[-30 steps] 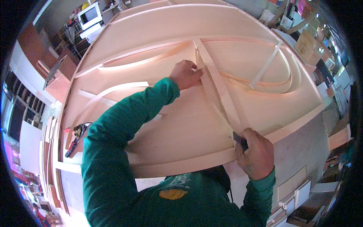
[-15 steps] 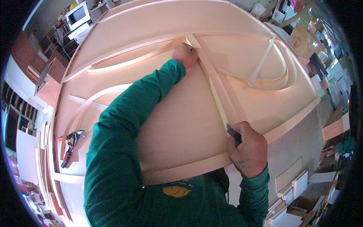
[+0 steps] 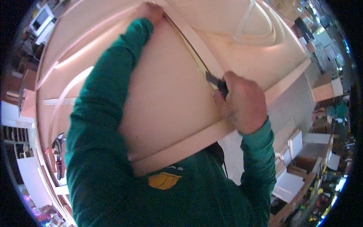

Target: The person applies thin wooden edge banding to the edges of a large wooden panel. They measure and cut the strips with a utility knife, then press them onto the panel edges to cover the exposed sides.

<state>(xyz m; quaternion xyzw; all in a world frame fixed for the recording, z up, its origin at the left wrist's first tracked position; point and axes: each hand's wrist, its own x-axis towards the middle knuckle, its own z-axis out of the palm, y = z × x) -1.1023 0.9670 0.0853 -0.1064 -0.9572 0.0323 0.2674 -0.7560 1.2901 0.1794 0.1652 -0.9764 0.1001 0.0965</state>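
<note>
My left hand point(image 3: 151, 14) is blurred at the upper end of a straight wooden batten point(image 3: 193, 38) on a pale plywood framed panel point(image 3: 166, 98); what its fingers hold is unclear. My right hand point(image 3: 244, 102) is closed on a dark flat-bladed tool point(image 3: 215, 81), its blade against the batten's left side near the lower end. A pale yellowish line point(image 3: 198, 60) and a narrow dark gap run along that side. The panel's front rail point(image 3: 177, 143) crosses just below my right hand.
Loose curved wood strips point(image 3: 73, 77) lie in the left and right sections. Black-and-red snips point(image 3: 58, 159) rest at the panel's left edge. Stacked boards point(image 3: 291, 181) are at lower right, clutter and a white appliance point(image 3: 41, 20) around the rim.
My left hand has moved farther up along the batten. My right hand with the tool has moved up along it from the front rail. The whole view has shifted and blurred.
</note>
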